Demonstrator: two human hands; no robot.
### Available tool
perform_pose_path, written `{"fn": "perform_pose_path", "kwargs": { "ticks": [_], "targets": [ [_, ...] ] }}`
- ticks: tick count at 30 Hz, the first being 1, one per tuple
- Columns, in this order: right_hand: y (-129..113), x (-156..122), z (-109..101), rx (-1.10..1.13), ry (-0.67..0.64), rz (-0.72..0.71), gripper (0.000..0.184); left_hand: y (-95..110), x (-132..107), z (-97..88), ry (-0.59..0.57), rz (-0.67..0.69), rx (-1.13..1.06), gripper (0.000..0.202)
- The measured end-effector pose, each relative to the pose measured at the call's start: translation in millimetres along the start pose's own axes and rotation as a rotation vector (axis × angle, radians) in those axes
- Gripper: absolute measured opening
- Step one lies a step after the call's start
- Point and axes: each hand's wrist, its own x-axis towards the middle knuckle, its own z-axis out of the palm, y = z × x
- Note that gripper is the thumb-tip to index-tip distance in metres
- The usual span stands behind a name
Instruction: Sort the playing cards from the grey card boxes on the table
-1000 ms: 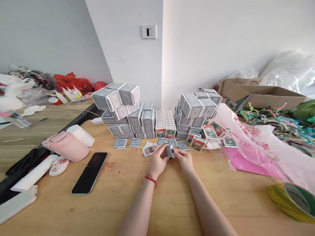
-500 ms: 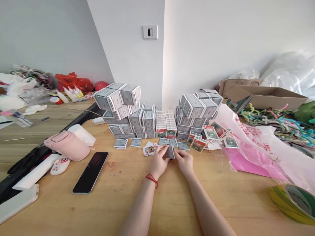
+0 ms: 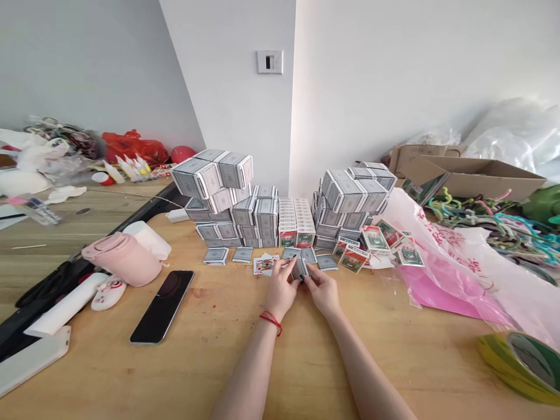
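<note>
My left hand point(image 3: 282, 287) and my right hand point(image 3: 322, 287) meet over a grey-backed, folded playing card point(image 3: 300, 268) near the middle of the table. The left fingers grip its left side, and the right fingertips close on its lower right edge. Just behind it lie more folded cards point(image 3: 308, 255). Face-up playing cards point(image 3: 263, 264) rest beside my left fingertips, and another folded card point(image 3: 327, 262) is right of my right hand. Block structures made of folded cards rise behind, one on the left point(image 3: 219, 198) and one on the right point(image 3: 350, 198).
Card boxes point(image 3: 296, 221) are stacked between the structures; loose card boxes point(image 3: 353, 258) lie to the right. A black phone point(image 3: 161, 306), a pink cup point(image 3: 122, 256) and a white mouse point(image 3: 108, 293) sit left. Yellow-green tape point(image 3: 520, 364) and a plastic bag point(image 3: 441, 251) are right.
My right hand has shifted slightly left and lower along the folded card, its fingers now closer to the left hand. The card lies flatter, and the camera view has moved slightly.
</note>
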Motion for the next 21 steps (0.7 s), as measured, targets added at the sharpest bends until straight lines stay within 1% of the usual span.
{"fn": "perform_pose_path", "kwargs": {
  "ticks": [4,9,14,16,18,21],
  "targets": [
    [-1,0,-2,-0.026,-0.005,-0.034,0.038,0,-1,0.8,-0.002,-0.001,0.012,0.059],
    [-6,0,-4,-0.057,-0.016,-0.035,0.033,-3,-1,1.7,-0.009,0.013,0.018,0.059],
    [-11,-3,-5,-0.030,-0.066,-0.022,0.026,-6,-1,3.0,-0.049,0.029,-0.001,0.056],
    [-13,-3,-4,0.040,-0.089,0.000,0.023,-5,-1,2.7,-0.067,0.030,-0.014,0.056],
    [-14,-2,-3,0.157,-0.100,0.036,0.019,-2,-1,1.4,-0.078,0.030,-0.047,0.057],
    [-18,0,-3,0.354,-0.104,0.108,0.023,5,0,-0.9,-0.050,0.042,-0.149,0.058]
  ]
}}
